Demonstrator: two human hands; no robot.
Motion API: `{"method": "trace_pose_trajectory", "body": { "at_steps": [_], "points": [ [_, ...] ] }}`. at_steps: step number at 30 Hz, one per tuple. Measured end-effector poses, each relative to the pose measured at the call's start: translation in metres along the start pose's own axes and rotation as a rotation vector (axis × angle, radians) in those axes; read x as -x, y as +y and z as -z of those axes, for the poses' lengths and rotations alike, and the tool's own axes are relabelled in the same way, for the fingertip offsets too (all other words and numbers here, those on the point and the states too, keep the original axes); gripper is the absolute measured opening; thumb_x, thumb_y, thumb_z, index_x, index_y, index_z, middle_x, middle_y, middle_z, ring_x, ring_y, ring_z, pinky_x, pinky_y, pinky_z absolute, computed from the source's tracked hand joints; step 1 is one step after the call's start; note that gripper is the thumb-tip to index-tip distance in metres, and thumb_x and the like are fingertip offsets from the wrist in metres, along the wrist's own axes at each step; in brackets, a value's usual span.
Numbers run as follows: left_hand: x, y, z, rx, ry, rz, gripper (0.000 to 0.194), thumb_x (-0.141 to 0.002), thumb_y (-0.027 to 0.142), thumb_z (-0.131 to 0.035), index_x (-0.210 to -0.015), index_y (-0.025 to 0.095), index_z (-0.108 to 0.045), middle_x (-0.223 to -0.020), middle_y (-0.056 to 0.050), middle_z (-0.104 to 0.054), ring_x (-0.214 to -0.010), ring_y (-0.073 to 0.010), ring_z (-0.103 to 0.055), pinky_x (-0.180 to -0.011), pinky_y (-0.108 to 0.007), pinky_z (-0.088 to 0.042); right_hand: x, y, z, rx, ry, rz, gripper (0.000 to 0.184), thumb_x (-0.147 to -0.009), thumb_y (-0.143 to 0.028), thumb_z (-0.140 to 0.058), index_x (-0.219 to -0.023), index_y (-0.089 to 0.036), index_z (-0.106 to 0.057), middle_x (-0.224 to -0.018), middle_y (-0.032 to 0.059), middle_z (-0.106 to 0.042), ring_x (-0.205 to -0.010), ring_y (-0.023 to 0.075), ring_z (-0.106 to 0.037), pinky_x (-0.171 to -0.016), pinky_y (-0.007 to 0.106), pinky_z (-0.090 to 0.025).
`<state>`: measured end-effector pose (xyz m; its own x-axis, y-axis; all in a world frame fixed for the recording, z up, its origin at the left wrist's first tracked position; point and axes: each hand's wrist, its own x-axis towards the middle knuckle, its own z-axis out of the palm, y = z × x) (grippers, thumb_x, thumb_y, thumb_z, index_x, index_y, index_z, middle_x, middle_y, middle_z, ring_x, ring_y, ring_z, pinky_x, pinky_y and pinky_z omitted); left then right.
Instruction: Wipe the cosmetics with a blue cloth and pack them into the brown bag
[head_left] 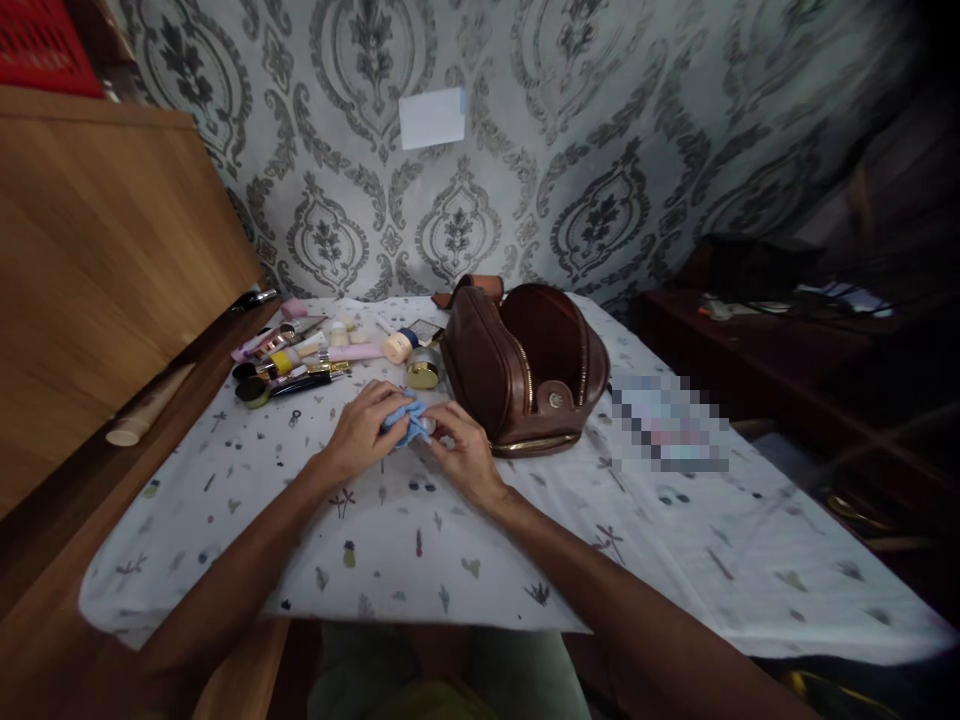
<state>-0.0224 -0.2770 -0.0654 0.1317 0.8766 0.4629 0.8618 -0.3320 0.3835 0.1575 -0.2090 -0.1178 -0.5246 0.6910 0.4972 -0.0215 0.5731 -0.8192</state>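
Observation:
Over the middle of the table, my left hand (366, 430) is closed round a crumpled blue cloth (409, 420). My right hand (466, 448) pinches a small pale, rounded item (428, 425) at the cloth's right side; its kind is mostly hidden by fingers and cloth. Just right of my hands stands a brown leather bag (487, 360), its zip open and its inside dark. Behind my hands sit a gold-lidded jar (423, 368) and a bottle with a dark blue cap (399, 346).
Several cosmetics, including a pink tube (355, 352) and a black tube (304, 383), lie at the table's back left. A wooden cabinet (112, 250) borders the left side. A blurred-out flat item (667, 423) lies right of the bag. The patterned wall (525, 200) stands behind.

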Motion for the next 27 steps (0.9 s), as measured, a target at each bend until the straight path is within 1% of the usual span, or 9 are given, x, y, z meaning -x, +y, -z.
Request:
{"method": "trace_pose_trajectory", "body": {
  "at_steps": [2,5,10,13,16,20,22,25,27],
  "points": [
    [-0.001,-0.003,0.000,-0.026,-0.028,0.016,0.025,-0.093,0.028,-0.044,-0.093,0.019,-0.067,-0.094,-0.008,-0.063,-0.096,-0.0236,-0.056,-0.087,-0.036,-0.046,0.000,0.001,0.000,0.008,-0.003,0.001,0.022,-0.086,-0.028,-0.062,-0.105,-0.024,-0.072,-0.094,0.0048,-0.063,-0.079,0.0178,-0.060,-0.073,0.030,-0.053],
    [0.002,-0.020,0.003,-0.025,-0.047,0.087,0.024,-0.092,0.029,-0.042,-0.078,0.019,-0.060,-0.086,-0.006,-0.061,-0.088,-0.0221,-0.056,-0.081,-0.035,-0.045,-0.001,0.002,0.000,0.000,0.000,-0.014,0.023,-0.086,-0.027,-0.063,-0.107,-0.023,-0.071,-0.098,0.0054,-0.063,-0.082,0.0179,-0.061,-0.073,0.030,-0.053],
    [0.008,-0.045,0.007,0.134,-0.080,0.215,0.026,-0.092,0.034,-0.041,-0.076,0.019,-0.054,-0.079,-0.002,-0.057,-0.076,-0.0171,-0.054,-0.073,-0.029,-0.043,-0.001,0.002,0.000,0.013,0.018,-0.034,0.022,-0.087,-0.030,-0.062,-0.107,-0.024,-0.072,-0.100,0.0057,-0.064,-0.085,0.0185,-0.062,-0.077,0.032,-0.054],
    [0.010,-0.052,0.006,0.197,-0.087,0.272,0.026,-0.091,0.036,-0.042,-0.075,0.019,-0.054,-0.076,0.000,-0.056,-0.074,-0.0156,-0.053,-0.071,-0.027,-0.042,-0.001,0.002,0.000,-0.014,0.029,-0.072,0.026,-0.087,-0.034,-0.063,-0.110,-0.023,-0.070,-0.100,0.0058,-0.064,-0.084,0.0183,-0.062,-0.076,0.031,-0.054],
    [0.010,-0.055,0.006,0.222,-0.103,0.291,0.024,-0.089,0.035,-0.043,-0.075,0.019,-0.055,-0.075,0.001,-0.056,-0.074,-0.0151,-0.053,-0.069,-0.026,-0.042,-0.001,0.005,-0.001,-0.071,0.068,-0.154,0.031,-0.084,-0.036,-0.066,-0.111,-0.021,-0.067,-0.099,0.0057,-0.064,-0.082,0.0176,-0.063,-0.075,0.031,-0.055],
    [0.010,-0.052,0.007,0.207,-0.098,0.307,0.023,-0.086,0.033,-0.045,-0.071,0.019,-0.054,-0.070,0.002,-0.054,-0.069,-0.0146,-0.050,-0.065,-0.026,-0.039,-0.003,0.009,-0.003,-0.135,0.087,-0.195,0.022,-0.083,-0.036,-0.067,-0.098,-0.020,-0.066,-0.094,0.0043,-0.065,-0.081,0.0169,-0.063,-0.074,0.029,-0.055],
    [0.009,-0.046,0.007,0.167,-0.031,0.295,0.025,-0.087,0.033,-0.045,-0.068,0.019,-0.053,-0.069,0.001,-0.052,-0.067,-0.0147,-0.050,-0.065,-0.027,-0.039,-0.003,0.009,-0.003,-0.152,0.078,-0.156,0.021,-0.083,-0.035,-0.068,-0.097,-0.020,-0.068,-0.095,0.0042,-0.065,-0.082,0.0168,-0.064,-0.075,0.029,-0.055],
    [0.005,-0.028,0.003,0.131,0.083,0.189,0.026,-0.091,0.031,-0.046,-0.075,0.017,-0.060,-0.077,-0.002,-0.058,-0.075,-0.0169,-0.055,-0.072,-0.029,-0.043,-0.003,0.009,-0.003,-0.160,0.047,-0.063,0.022,-0.083,-0.030,-0.068,-0.103,-0.021,-0.071,-0.100,0.0049,-0.065,-0.085,0.0167,-0.064,-0.078,0.030,-0.055],
    [0.002,-0.015,-0.001,0.108,0.070,0.072,0.025,-0.094,0.032,-0.047,-0.085,0.017,-0.065,-0.087,-0.005,-0.063,-0.086,-0.0196,-0.058,-0.080,-0.031,-0.045,-0.002,0.008,-0.002,-0.140,0.026,-0.005,0.023,-0.083,-0.026,-0.067,-0.105,-0.022,-0.072,-0.099,0.0052,-0.066,-0.085,0.0169,-0.064,-0.077,0.030,-0.055]
  ]
}}
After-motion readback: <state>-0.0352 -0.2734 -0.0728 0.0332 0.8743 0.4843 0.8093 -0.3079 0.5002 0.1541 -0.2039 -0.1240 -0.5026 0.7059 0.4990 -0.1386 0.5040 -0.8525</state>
